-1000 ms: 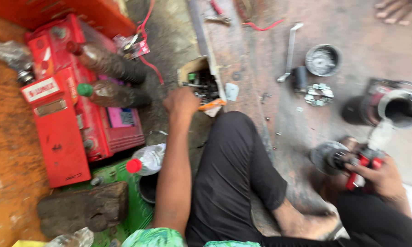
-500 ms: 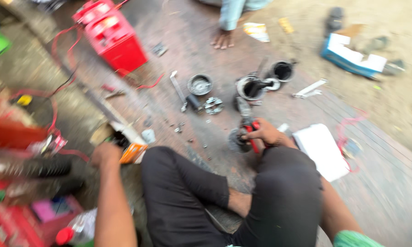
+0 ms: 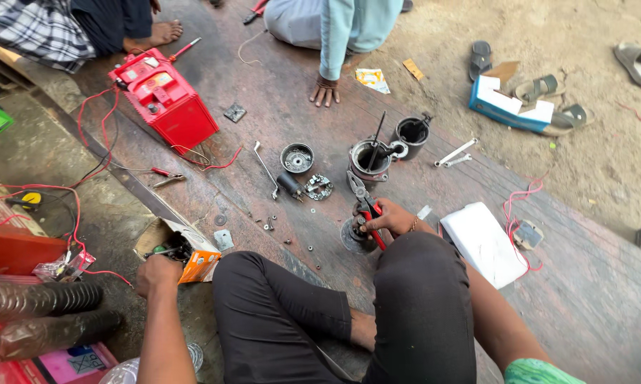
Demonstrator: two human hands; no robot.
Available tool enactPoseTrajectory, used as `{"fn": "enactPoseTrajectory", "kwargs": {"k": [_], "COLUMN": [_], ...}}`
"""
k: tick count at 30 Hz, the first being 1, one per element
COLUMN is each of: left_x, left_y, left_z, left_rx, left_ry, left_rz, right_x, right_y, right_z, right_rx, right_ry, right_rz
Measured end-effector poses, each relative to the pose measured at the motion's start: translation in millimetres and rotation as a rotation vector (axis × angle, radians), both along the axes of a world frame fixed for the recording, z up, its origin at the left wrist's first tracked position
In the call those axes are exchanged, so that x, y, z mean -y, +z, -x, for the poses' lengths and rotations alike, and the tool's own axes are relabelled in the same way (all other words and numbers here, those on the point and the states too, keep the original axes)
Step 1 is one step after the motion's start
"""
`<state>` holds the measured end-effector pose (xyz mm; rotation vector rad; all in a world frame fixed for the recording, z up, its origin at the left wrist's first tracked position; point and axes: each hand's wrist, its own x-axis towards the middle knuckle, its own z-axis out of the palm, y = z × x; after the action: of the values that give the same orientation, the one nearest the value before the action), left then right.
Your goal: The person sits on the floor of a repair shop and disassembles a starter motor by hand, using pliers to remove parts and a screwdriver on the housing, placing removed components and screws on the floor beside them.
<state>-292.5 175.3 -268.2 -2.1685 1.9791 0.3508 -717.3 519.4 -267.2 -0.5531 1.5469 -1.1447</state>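
Your right hand (image 3: 391, 219) is clenched around red-handled pliers (image 3: 365, 208), their jaws up, pressed against a round metal motor part (image 3: 351, 238) standing on the wooden floor (image 3: 590, 299) by your knee. Your left hand (image 3: 157, 273) grasps the rim of an open orange cardboard box (image 3: 196, 254) of tools, well apart.

The left hand (image 3: 157, 272) reaches far out past the bent left knee, fingers curled shut. The right hand (image 3: 391, 219) sits beyond the raised right knee, fingers clenched.
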Motion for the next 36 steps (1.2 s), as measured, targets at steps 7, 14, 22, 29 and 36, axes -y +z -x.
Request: {"fn": "enactPoseTrajectory", "kwargs": {"k": [7,14,22,29,36], "left_x": [3.6,4.9,1.5,4.5,11.0], "left_y": [2.7,14.6,8.8,-19.2,-28.6], "left_z": [3.1,10.8,0.3,-6.0,-12.3], "left_rx": [0.004,0.053,-0.070,-0.049,-0.020], "left_ry": [0.006,-0.003,0.062,-0.020,-0.059], "left_rz": [-0.049,-0.081,-0.031,0.040,-0.010], "right_x": [-5.0,-3.5,2.7,-13.4,-11.3], "right_y": [8.5,-2.1,-18.0,-20.5,-19.6], "right_z": [-4.3,1.2,-12.2,-6.1,-0.4], "right_rx": [0.039,-0.109,-0.044,0.212,0.224], "right_ry": [-0.005,-0.030,-0.045,0.016,0.024], "right_rz": [0.000,-0.104,0.038,0.276,0.261]}}
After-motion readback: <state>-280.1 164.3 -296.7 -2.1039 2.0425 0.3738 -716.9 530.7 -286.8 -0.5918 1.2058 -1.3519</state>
